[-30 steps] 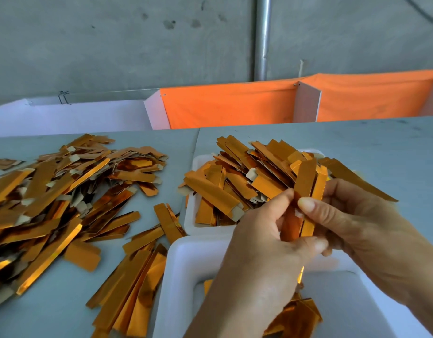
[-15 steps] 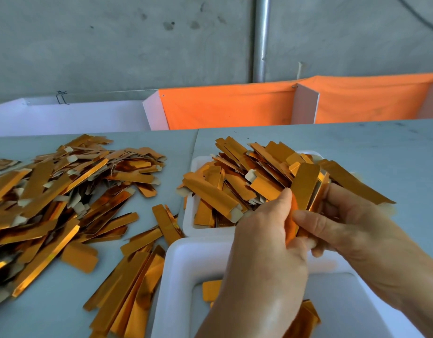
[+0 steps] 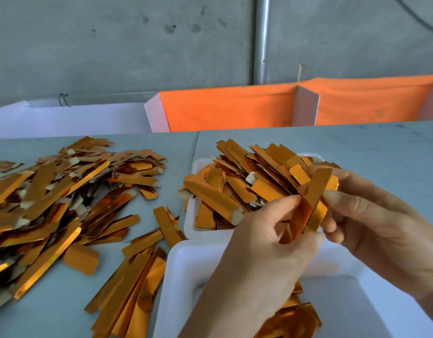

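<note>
A heap of gold foil strips (image 3: 52, 203) sprawls across the left of the grey table (image 3: 369, 147), with a looser run of long strips (image 3: 130, 291) lying nearer the camera, just left of two white trays. The far tray (image 3: 190, 220) is piled above its rim with more of the same strips. The near tray (image 3: 186, 259) sits just in front of it and holds a few creased gold pieces (image 3: 291, 320) on its floor. Above the near tray's far rim, a person's left hand (image 3: 259, 259) rises from the bottom edge, its thumb and curled fingers (image 3: 286, 203) pinching the near side of a single folded gold strip (image 3: 313, 193). The strip stands roughly upright in the air, just in front of the far tray's pile. The right hand (image 3: 381, 228) comes in from the right and grips the same strip from the other side, thumb on the front and fingers curled behind it. At the back, an orange cloth (image 3: 235, 108) hangs between white boards (image 3: 305, 108) below a concrete wall and an upright metal pipe (image 3: 261, 40).
</note>
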`<action>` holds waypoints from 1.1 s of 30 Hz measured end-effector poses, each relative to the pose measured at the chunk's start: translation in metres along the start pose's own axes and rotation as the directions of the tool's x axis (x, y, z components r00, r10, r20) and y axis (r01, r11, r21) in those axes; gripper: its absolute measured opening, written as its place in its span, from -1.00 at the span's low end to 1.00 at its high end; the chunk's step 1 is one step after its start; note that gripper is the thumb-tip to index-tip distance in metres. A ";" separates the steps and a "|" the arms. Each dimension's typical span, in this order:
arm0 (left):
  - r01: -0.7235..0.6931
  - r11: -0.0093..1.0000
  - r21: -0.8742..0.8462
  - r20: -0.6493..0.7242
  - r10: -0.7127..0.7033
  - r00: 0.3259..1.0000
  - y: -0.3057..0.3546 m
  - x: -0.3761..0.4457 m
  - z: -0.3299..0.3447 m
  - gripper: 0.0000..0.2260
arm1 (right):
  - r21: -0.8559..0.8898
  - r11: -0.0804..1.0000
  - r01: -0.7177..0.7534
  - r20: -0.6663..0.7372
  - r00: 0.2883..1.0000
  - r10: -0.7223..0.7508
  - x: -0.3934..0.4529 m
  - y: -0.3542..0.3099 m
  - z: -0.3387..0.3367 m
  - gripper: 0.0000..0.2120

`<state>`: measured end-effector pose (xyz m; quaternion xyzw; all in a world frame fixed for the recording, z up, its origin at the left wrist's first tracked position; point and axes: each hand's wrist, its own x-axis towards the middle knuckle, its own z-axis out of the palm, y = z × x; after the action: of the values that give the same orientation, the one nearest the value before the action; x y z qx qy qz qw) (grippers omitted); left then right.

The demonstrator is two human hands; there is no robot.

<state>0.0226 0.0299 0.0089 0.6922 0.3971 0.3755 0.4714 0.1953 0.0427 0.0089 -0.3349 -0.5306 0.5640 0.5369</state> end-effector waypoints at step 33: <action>-0.115 0.546 0.830 -0.201 0.484 0.851 -0.003 0.007 0.004 -0.40 | -0.132 0.991 0.003 -0.128 0.992 -0.020 -0.005 -0.007 -0.002 -0.45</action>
<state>0.0283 0.0352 0.0054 0.7912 0.4825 0.3720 -0.0527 0.1998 0.0368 0.0146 -0.4024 -0.5327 0.5018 0.5501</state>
